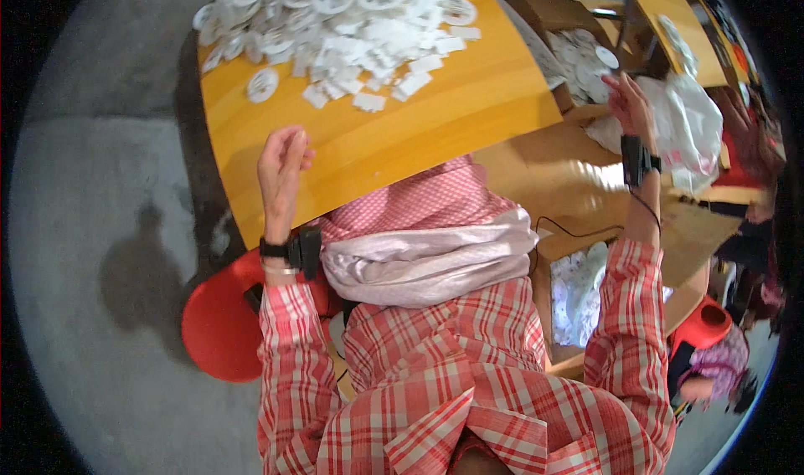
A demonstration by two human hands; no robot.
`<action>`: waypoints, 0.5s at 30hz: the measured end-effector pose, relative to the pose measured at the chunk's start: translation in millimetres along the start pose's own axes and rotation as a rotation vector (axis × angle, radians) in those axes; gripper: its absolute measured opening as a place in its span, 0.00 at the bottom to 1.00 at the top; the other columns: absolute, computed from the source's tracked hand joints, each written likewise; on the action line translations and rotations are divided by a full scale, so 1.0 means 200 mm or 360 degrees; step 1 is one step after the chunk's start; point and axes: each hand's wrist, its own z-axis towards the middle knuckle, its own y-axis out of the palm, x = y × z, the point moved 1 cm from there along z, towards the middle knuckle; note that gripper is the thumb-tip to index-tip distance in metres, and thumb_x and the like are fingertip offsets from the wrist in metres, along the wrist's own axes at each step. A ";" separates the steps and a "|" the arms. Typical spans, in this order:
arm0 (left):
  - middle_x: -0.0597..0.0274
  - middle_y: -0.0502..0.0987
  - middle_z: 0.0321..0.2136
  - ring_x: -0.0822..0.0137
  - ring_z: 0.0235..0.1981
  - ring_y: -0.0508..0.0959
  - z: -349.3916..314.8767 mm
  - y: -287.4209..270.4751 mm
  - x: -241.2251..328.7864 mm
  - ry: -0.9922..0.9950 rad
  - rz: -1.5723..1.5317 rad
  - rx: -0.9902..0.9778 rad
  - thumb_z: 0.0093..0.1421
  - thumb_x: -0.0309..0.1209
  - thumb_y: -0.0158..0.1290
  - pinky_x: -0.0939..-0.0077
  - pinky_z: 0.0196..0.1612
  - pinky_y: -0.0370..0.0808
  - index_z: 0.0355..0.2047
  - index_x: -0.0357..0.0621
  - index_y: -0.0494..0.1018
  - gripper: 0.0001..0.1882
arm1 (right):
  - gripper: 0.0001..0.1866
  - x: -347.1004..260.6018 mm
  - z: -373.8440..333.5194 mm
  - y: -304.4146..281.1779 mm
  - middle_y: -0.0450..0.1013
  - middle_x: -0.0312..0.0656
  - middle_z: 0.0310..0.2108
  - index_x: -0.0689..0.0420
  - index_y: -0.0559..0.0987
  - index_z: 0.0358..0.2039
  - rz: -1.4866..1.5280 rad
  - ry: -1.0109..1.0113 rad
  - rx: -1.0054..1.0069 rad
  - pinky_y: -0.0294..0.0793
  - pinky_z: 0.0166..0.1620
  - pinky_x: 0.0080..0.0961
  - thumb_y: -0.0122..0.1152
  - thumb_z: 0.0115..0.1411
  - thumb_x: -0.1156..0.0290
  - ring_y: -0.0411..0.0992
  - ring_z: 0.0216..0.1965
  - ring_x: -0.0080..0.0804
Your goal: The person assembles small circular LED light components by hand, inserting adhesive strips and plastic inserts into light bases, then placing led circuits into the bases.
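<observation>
My left hand (283, 161) hovers over the near left part of the yellow wooden table, apart from the pile. Its fingers are curled in beside the thumb, and whatever they may hold is hidden. A single white round plastic piece (262, 85) lies just beyond it, at the edge of a heap of white plastic pieces (360, 23), both round and rectangular. My right hand (630, 105) is stretched out to the far right with its fingers apart, nothing seen in them. Just past its fingertips is a white disc (606, 56), over a cardboard box (536, 13) of similar white pieces.
The yellow tabletop (452, 132) ends just before my lap. A white plastic bag (682, 123) is beside my right wrist. Near my right elbow stands an open carton (563, 354) with patterned contents. A red stool (219, 320) is at my left, and other people are at the far right.
</observation>
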 end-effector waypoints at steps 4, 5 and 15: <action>0.61 0.75 0.35 0.68 0.32 0.75 0.28 -0.13 -0.10 0.0357 0.0498 0.0196 0.58 0.37 0.51 0.75 0.35 0.70 0.44 0.41 0.69 0.17 | 0.14 0.03 -0.21 0.24 0.75 0.36 0.29 0.60 0.75 0.40 -0.0407 -0.0007 -0.0070 0.63 0.24 0.10 0.52 0.61 0.63 0.65 0.22 0.15; 0.59 0.75 0.36 0.63 0.36 0.75 0.34 -0.16 -0.10 0.0500 0.0817 0.0340 0.57 0.37 0.53 0.70 0.39 0.70 0.46 0.42 0.68 0.19 | 0.13 0.06 -0.25 0.32 0.74 0.34 0.27 0.60 0.76 0.40 -0.0517 0.0003 -0.0156 0.62 0.26 0.10 0.52 0.61 0.63 0.65 0.23 0.15; 0.49 0.73 0.40 0.50 0.46 0.69 0.72 -0.23 -0.12 0.0659 0.1602 0.0110 0.52 0.39 0.55 0.60 0.50 0.63 0.48 0.50 0.68 0.23 | 0.12 0.16 -0.49 1.07 0.72 0.38 0.25 0.61 0.75 0.37 -0.1274 -0.0772 -0.0810 0.68 0.32 0.19 0.52 0.60 0.65 0.69 0.28 0.22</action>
